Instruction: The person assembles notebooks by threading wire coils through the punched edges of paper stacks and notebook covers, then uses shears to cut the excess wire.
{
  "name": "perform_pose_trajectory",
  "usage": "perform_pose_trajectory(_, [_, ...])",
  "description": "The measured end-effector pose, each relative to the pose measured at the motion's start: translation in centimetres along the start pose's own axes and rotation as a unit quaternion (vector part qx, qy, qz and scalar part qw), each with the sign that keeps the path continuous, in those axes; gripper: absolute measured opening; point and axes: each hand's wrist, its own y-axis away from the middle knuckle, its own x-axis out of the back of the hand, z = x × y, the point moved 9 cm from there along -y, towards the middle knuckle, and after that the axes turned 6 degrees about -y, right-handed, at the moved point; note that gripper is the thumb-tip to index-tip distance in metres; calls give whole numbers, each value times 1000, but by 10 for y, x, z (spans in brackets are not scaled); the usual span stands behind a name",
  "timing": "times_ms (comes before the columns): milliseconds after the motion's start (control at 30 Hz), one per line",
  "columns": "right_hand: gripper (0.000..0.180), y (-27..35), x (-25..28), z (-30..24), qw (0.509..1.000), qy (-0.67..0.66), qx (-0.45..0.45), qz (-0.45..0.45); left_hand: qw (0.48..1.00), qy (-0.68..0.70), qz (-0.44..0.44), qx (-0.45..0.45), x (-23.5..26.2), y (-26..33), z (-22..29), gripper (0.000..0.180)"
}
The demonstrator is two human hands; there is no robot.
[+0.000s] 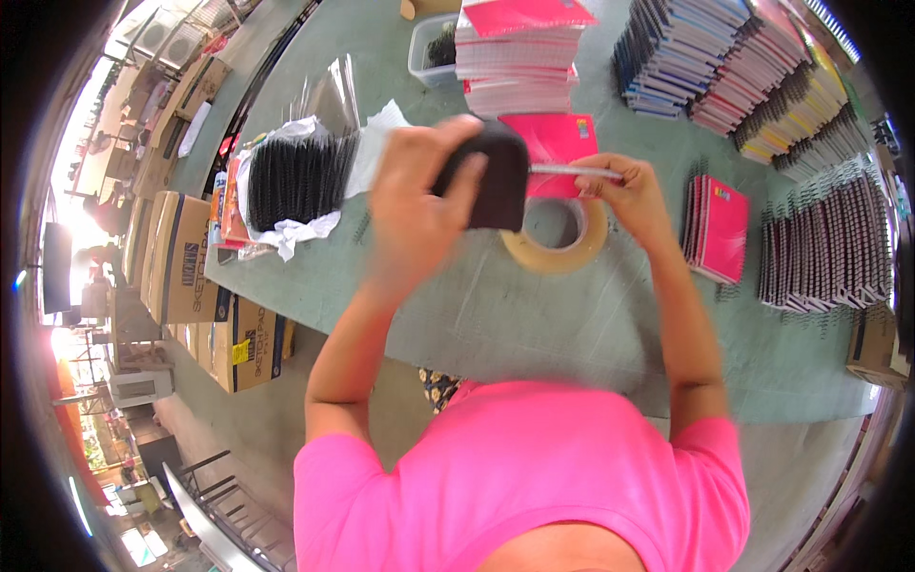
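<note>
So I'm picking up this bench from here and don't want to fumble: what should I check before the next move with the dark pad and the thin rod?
1. Left hand grips the dark pad: ok.
2. Right hand pinches the thin rod: ok.
3. Rod tip meets the pad's edge: cannot tell, blurred.
4. Tape roll lies flat on the table, right under the hands: ok.
5. Pink notebook lies behind the hands, within sight: ok.
6. Black coils sit on their white wrapping, left of the hands: ok.
</note>
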Motion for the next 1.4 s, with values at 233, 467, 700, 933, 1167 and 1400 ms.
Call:
perform_pose_trajectory(233, [17, -2, -8, 0, 996, -87, 6, -2, 1000, -8, -10, 27, -21, -5, -1, 33])
perform_pose_trajectory(467, [16, 0, -7, -9, 997, -63, 38, -3, 998, 48, -47, 12, -48, 0, 11, 30])
perform_pose_trajectory(700, [27, 9, -6, -3, 992, -120, 35, -14, 997, 18, -72, -8, -57, -4, 21, 29])
perform_pose_trajectory(933, [26, 14, 2, 9, 990, -133, 35, -16, 999, -10, -36, -31, -58, -16, 30, 29])
perform_pose_trajectory(1167, [27, 18, -5, 5, 985, -145, 96, -24, 989, 57, -133, -17, -87, 5, 34, 30])
perform_pose_trajectory(1400, [27, 19, -4, 13, 990, -124, 54, -30, 998, 40, -50, -12, -76, -13, 32, 27])
